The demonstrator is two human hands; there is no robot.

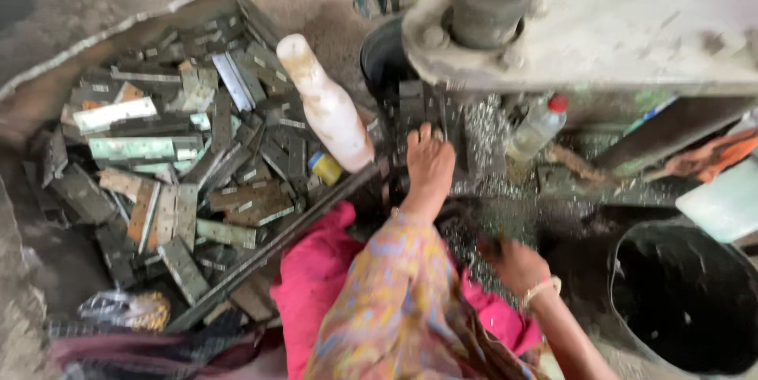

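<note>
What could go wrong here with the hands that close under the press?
The left hand rests at the press bed; it could be caught or cut by the metal shavings. The white bottle lies loosely on the hinge plates and might roll. The right hand looks blurred.

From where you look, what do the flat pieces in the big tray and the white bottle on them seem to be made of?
The flat pieces look like dull grey sheet metal: hard straight edges, punched holes, some rusty-brown patches. The white bottle looks like matte plastic, smeared with brownish grime; the blur leaves this uncertain.
</note>
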